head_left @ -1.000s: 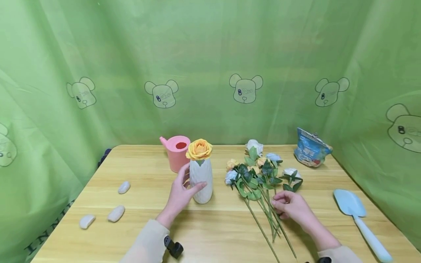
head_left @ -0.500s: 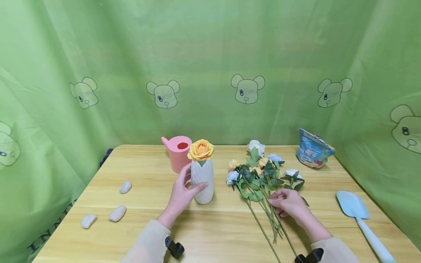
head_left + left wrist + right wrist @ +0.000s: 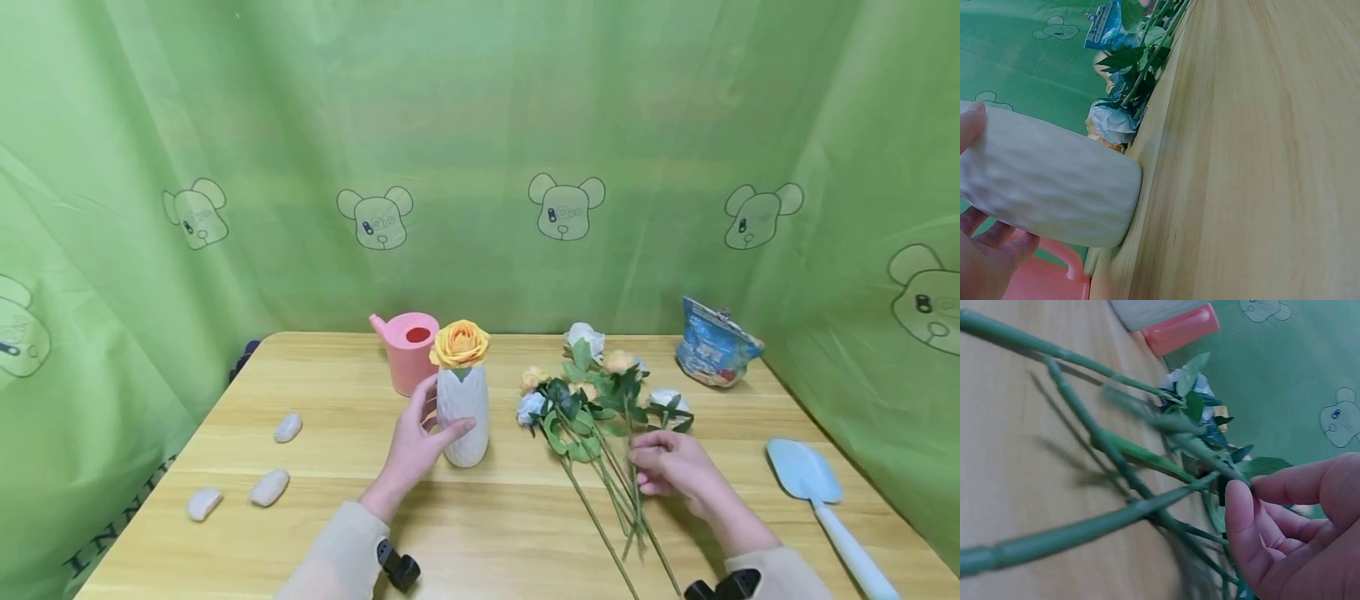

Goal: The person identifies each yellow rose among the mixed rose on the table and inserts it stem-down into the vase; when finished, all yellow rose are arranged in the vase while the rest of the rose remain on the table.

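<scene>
My left hand (image 3: 416, 437) grips a white textured vase (image 3: 471, 417), thumb across its front and fingers behind. A yellow-orange rose (image 3: 461, 345) stands in the vase. My right hand (image 3: 675, 467) pinches the stem of a peach rose (image 3: 621, 361) between thumb and fingers, over a pile of artificial flowers. Several green stems (image 3: 1085, 531) cross below that hand in the right wrist view, where the pinched stem (image 3: 1210, 456) is blurred. Around it lie a white rose (image 3: 587, 340), a pale blue rose (image 3: 530, 407) and another white flower (image 3: 666, 400).
A pink watering can (image 3: 408, 367) stands behind the vase. At left lie three pale stones (image 3: 270, 487). A blue snack bag (image 3: 714, 346) stands at the back right, and a light blue shovel (image 3: 817, 492) lies at the right. Green curtains (image 3: 480, 125) surround the wooden table (image 3: 345, 367).
My right hand has taken a peach rose's stem and drawn it slightly right and up; its bloom now covers most of a blue flower. My left hand keeps its hold on the vase.
</scene>
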`<action>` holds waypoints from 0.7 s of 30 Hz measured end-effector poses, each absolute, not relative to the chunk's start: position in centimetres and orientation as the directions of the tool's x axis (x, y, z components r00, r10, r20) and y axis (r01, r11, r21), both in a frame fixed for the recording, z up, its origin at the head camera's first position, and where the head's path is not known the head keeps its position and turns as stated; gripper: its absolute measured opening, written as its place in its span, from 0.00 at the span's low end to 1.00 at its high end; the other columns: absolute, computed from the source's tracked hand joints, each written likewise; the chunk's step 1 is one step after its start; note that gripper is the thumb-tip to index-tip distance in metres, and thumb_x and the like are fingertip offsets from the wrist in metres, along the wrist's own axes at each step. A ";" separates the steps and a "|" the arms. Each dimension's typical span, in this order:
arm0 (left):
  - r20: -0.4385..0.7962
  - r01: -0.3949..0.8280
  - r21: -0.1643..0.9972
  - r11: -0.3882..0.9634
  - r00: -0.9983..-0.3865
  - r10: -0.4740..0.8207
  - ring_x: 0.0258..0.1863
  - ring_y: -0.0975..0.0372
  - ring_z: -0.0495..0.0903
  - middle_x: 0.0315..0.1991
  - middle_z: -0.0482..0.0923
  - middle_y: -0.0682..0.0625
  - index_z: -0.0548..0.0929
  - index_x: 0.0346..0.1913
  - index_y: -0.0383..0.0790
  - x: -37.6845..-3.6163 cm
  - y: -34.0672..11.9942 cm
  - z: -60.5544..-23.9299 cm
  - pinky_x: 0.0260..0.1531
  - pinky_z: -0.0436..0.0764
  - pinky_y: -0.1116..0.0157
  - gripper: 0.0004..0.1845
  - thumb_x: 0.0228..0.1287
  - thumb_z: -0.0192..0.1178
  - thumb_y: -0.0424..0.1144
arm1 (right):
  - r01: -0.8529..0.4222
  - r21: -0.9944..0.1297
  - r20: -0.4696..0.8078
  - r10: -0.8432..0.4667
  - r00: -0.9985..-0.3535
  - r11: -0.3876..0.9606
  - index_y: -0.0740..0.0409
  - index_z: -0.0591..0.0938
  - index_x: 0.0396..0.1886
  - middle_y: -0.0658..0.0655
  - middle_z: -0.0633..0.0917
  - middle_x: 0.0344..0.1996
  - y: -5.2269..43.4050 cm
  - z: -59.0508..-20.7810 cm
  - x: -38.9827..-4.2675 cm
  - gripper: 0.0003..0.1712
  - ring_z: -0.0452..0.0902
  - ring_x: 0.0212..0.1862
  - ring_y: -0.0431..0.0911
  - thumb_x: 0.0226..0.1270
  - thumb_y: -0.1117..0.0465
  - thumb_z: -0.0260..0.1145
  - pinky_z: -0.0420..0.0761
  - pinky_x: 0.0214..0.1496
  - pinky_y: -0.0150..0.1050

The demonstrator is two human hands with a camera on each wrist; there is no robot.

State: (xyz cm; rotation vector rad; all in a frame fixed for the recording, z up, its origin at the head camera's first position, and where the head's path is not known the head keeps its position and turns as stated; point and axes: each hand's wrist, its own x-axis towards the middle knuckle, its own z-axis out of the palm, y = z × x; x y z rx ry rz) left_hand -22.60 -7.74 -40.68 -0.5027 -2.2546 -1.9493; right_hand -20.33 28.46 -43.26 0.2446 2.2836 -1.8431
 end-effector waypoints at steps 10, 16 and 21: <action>0.285 0.306 0.945 0.112 -0.943 0.168 0.60 0.54 0.67 0.61 0.67 0.52 0.63 0.65 0.52 -22.4 -7.7 -40.6 0.57 0.69 0.54 0.36 0.55 0.68 0.39 | 0.022 -0.992 -0.027 -0.034 -0.999 0.126 0.66 0.71 0.50 0.60 0.80 0.35 30.6 -41.5 -21.2 0.20 0.79 0.31 0.52 0.59 0.65 0.65 0.83 0.31 0.44; 0.294 0.314 0.943 0.107 -0.941 0.167 0.59 0.54 0.68 0.60 0.68 0.51 0.64 0.65 0.51 -22.3 -7.7 -40.5 0.57 0.69 0.54 0.36 0.54 0.68 0.38 | -0.069 -0.992 0.069 0.004 -0.998 0.105 0.60 0.73 0.45 0.54 0.81 0.31 28.6 -37.6 -20.8 0.15 0.79 0.28 0.46 0.60 0.65 0.66 0.83 0.30 0.42; 0.302 0.320 0.941 0.106 -0.940 0.162 0.58 0.54 0.68 0.59 0.69 0.51 0.64 0.65 0.51 -22.3 -7.7 -40.6 0.56 0.70 0.54 0.36 0.54 0.68 0.38 | -0.153 -0.982 0.153 -0.001 -0.988 0.112 0.58 0.75 0.46 0.52 0.81 0.32 27.0 -35.2 -21.3 0.14 0.79 0.28 0.44 0.61 0.66 0.65 0.83 0.30 0.40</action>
